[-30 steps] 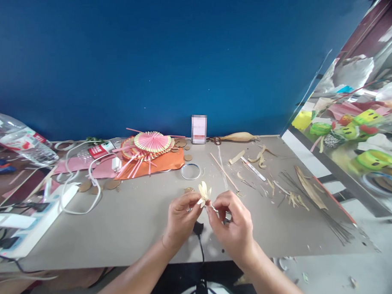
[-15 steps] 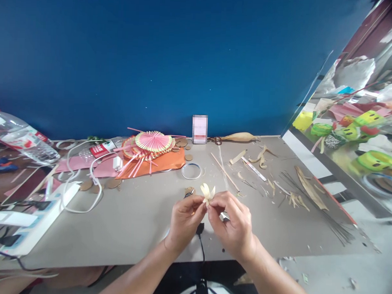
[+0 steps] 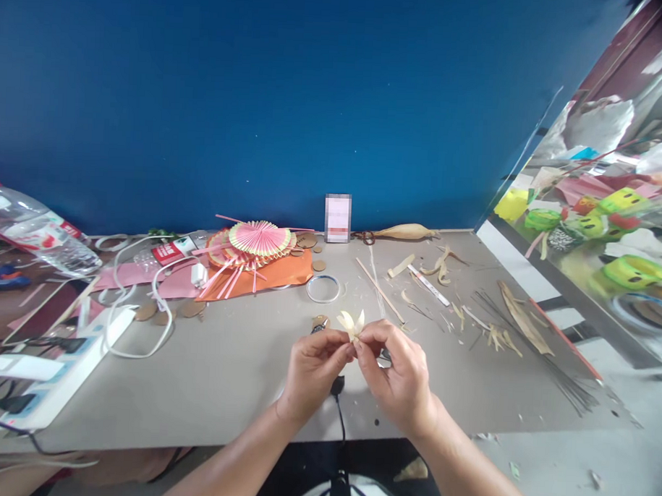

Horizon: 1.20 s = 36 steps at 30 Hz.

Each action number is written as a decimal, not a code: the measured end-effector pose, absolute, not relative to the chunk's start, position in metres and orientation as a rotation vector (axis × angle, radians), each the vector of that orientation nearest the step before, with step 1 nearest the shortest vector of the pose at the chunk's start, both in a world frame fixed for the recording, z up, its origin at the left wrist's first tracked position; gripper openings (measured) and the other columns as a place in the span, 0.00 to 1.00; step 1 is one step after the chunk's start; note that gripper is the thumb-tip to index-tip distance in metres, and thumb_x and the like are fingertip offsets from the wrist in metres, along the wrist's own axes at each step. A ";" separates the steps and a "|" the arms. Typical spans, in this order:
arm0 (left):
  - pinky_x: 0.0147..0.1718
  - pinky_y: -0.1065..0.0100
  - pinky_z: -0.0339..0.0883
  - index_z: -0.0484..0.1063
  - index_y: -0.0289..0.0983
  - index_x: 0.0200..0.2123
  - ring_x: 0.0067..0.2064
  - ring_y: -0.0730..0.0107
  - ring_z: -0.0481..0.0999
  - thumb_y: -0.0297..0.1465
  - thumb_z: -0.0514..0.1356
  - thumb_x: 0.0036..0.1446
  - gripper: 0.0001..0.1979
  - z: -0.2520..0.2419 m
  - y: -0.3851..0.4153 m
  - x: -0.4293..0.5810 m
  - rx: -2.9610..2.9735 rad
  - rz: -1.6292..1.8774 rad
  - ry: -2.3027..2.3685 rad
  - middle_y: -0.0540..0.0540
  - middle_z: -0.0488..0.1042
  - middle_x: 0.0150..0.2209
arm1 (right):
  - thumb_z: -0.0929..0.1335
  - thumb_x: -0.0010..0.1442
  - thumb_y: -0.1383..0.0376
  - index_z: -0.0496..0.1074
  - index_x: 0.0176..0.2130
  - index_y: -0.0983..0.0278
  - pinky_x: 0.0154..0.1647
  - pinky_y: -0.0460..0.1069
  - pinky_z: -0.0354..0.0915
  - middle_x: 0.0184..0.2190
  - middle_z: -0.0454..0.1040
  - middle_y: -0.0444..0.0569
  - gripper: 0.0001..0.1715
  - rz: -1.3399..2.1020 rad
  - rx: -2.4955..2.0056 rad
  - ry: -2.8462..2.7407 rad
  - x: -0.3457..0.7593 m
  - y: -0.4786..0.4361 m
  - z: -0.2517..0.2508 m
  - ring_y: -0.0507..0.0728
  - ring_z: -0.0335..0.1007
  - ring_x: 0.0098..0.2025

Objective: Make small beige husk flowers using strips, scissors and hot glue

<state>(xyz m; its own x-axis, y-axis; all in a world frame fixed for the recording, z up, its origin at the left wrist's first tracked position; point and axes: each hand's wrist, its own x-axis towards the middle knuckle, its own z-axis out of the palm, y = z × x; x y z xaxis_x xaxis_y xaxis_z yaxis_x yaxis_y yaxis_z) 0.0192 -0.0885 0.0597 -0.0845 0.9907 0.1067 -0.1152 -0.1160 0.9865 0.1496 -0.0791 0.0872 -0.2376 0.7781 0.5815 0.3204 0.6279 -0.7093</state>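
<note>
my left hand (image 3: 316, 370) and my right hand (image 3: 398, 373) are meeting out over the table (image 3: 222, 396), thumbs and fingertips drawn in tight, both pinching the base of a pale flower (image 3: 351, 324). its petals fan up beyond my fingertips, pointing to the far side; what lies right between the fingertips is too small to make out. just past my left fingers a dark pointed tool (image 3: 320, 326) peeks out over a brown disc, and a black plug (image 3: 338, 385) shows between my wrists, its cable running to the near edge.

farther off, almost straight ahead, there's a metal ring (image 3: 322, 301) lying flat, and to its right a thin stick (image 3: 380, 290) slants toward me. a white marker (image 3: 428, 285) comes next, then dry scraps, a long husk (image 3: 524, 320) and a spread of dark wires (image 3: 568, 383) out on the right.

over to the far left, pink pleated paper (image 3: 260, 238) sits on an orange sheet (image 3: 295, 272). nearer on the left, the power strip (image 3: 59, 390) lies at a slant, a looped white cable (image 3: 129, 356) beside it.
</note>
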 end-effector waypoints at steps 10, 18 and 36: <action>0.27 0.71 0.68 0.73 0.34 0.24 0.26 0.71 0.72 0.34 0.63 0.46 0.08 0.060 -0.088 0.016 1.180 1.386 1.114 0.48 0.73 0.22 | 0.62 0.56 0.70 0.63 0.31 0.61 0.27 0.46 0.63 0.25 0.70 0.45 0.04 0.560 -0.905 -1.839 0.148 -0.080 0.087 0.50 0.64 0.23; 0.34 0.67 0.68 0.72 0.33 0.25 0.29 0.68 0.75 0.33 0.61 0.48 0.08 0.063 -0.078 0.003 1.096 1.458 1.133 0.47 0.75 0.24 | 0.62 0.56 0.65 0.64 0.29 0.62 0.24 0.45 0.59 0.22 0.68 0.42 0.04 0.576 -1.203 -1.958 0.152 -0.076 0.076 0.49 0.62 0.20; 0.31 0.71 0.65 0.72 0.35 0.26 0.27 0.72 0.75 0.33 0.64 0.45 0.07 0.057 -0.052 -0.045 0.942 1.691 1.202 0.50 0.75 0.23 | 0.65 0.49 0.67 0.62 0.46 0.69 0.36 0.51 0.62 0.35 0.70 0.56 0.23 0.404 -1.561 -2.595 0.106 -0.079 0.021 0.62 0.67 0.39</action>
<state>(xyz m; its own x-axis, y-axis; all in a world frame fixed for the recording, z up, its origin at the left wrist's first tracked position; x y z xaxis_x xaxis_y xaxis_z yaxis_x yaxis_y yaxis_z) -0.0449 -0.0524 0.0570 -0.3678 0.9239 0.1054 -0.2038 -0.1907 0.9602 0.1056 -0.0788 0.0205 -0.4751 0.8778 -0.0613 0.8549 0.4440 -0.2682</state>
